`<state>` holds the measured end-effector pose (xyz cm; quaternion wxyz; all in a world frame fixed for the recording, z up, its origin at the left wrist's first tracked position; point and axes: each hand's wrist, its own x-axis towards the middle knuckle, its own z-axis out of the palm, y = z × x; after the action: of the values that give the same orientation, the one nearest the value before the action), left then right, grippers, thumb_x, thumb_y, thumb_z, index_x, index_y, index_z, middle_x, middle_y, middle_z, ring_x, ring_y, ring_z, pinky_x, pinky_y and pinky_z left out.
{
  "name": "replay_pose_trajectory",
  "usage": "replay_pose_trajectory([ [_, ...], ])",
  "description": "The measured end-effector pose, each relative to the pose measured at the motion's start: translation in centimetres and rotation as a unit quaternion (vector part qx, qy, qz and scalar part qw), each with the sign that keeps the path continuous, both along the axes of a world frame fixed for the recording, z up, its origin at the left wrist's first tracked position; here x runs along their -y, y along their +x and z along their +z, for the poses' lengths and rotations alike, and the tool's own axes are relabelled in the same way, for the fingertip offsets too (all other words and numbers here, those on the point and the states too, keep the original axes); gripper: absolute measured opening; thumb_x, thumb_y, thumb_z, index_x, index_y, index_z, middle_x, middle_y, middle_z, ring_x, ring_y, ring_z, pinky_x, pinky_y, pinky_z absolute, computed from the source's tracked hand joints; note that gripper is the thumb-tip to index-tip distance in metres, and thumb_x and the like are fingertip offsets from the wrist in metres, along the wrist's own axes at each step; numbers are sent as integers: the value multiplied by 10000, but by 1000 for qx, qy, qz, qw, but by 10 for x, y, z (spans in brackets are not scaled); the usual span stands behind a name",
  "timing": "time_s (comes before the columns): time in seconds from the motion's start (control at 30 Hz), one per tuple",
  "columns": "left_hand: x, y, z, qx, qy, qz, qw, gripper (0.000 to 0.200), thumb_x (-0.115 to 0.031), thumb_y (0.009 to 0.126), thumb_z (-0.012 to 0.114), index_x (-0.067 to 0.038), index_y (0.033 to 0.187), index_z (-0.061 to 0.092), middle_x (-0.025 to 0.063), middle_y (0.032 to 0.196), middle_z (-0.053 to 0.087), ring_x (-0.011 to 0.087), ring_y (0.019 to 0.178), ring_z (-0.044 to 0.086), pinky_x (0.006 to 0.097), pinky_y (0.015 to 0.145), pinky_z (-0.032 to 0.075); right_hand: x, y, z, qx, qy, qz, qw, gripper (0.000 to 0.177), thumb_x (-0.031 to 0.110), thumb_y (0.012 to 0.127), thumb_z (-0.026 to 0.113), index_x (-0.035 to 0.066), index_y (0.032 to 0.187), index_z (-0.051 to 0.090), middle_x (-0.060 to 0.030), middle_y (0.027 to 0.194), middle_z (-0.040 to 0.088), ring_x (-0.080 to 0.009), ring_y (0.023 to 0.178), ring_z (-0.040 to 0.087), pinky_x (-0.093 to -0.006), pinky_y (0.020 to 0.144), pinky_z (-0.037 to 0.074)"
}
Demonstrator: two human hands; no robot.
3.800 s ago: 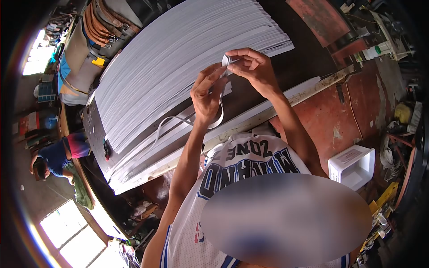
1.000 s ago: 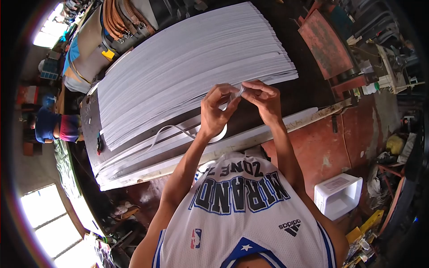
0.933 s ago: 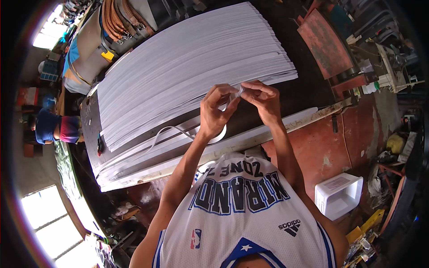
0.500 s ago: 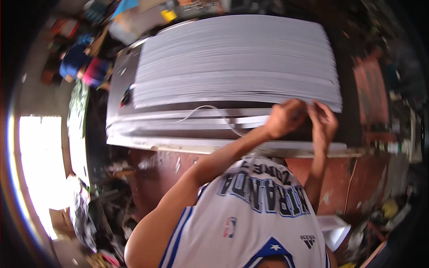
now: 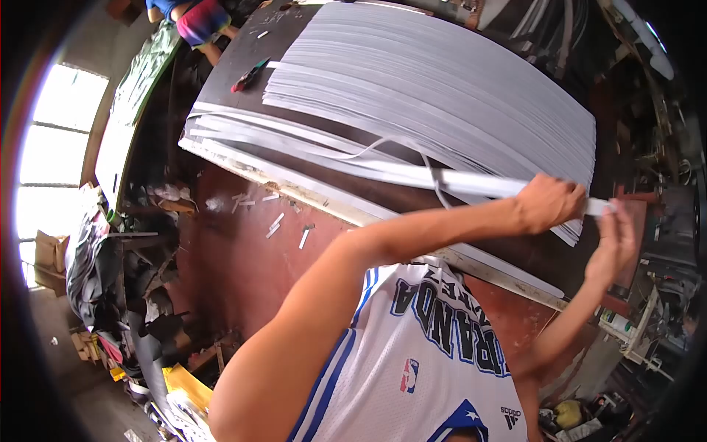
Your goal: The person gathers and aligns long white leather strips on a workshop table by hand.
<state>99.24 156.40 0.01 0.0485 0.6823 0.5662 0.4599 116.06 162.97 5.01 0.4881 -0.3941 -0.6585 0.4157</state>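
Note:
A long white strip [image 5: 486,183] runs across the dark table to my hands at the right. My left hand [image 5: 549,202] is closed round it near its end. Just beyond, my right hand [image 5: 615,243] pinches the strip's short end between its fingers. Behind them lies a wide stack of white strips [image 5: 427,81], fanned at its right side. A thin white cord [image 5: 394,138] loops over the strips in front of the stack. More loose strips [image 5: 250,121] lie at the table's left front.
A red-handled tool [image 5: 249,76] lies left of the stack. The table's front edge [image 5: 324,203] slants down to the right. White scraps [image 5: 275,225] are on the reddish surface below it. Another person [image 5: 199,20] is at the upper left. Clutter stands on both sides.
Both hands have moved right and slightly down, with the strip now stretched further right. The view has turned, so the stack and table slant down to the right.

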Motion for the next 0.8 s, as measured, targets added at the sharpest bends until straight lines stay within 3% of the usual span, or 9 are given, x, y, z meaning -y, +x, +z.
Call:
replay_pose_trajectory([
  [0.1,5,-49,68,-70,21,2,997,344,-344,890,578,-5,946,575,144,785,652,335,665,668,419,561,537,-52,5,50,-77,1,111,991,258,-15,889,599,-52,1145,595,-132,1212,578,-197,1097,575,-294,943,477],
  [0.13,-3,-61,85,-167,100,37,980,350,-343,900,557,5,915,591,153,747,656,324,680,678,420,563,540,-72,1,69,-75,35,133,988,280,-11,902,574,-66,1176,576,-140,1286,542,-219,1170,541,-336,991,448],
  [0.2,4,-92,150,-265,86,53,959,387,-376,893,554,1,913,636,121,678,672,296,712,693,424,559,543,-90,-27,122,45,205,201,957,366,132,984,448,-67,1286,498,-156,1328,516,-250,1239,496,-389,1066,389],
  [0.27,25,-121,212,-277,58,11,959,374,-402,898,559,-125,1129,658,63,996,704,282,909,682,410,704,562,-82,-81,164,136,306,228,915,369,135,985,445,-69,1288,496,-156,1330,514,-251,1240,494,-389,1068,386],
  [0.33,43,-144,245,-288,79,12,954,370,-396,899,558,-122,1128,656,69,990,701,286,905,680,412,704,560,-68,-143,197,191,373,255,872,372,139,985,442,-70,1289,494,-156,1331,512,-251,1242,492,-389,1070,384],
  [0.47,46,-156,257,-316,97,8,944,362,-383,900,558,-115,1125,651,79,978,696,295,898,676,414,704,555,-52,-238,210,254,426,289,819,379,146,986,437,-73,1291,489,-156,1335,509,-251,1244,489,-390,1074,380],
  [0.6,49,-160,246,-322,96,5,942,355,-371,902,557,-108,1122,646,90,966,690,303,890,672,417,705,550,-46,-286,201,274,440,301,801,387,153,987,431,-76,1294,484,-156,1338,506,-252,1247,486,-390,1078,375],
  [0.8,49,-137,221,-304,106,-16,947,343,-352,904,556,-97,1118,639,105,947,681,315,879,667,421,705,543,-74,-239,175,264,405,280,829,397,164,989,423,-80,1297,477,-157,1343,501,-252,1251,480,-391,1085,368],
])
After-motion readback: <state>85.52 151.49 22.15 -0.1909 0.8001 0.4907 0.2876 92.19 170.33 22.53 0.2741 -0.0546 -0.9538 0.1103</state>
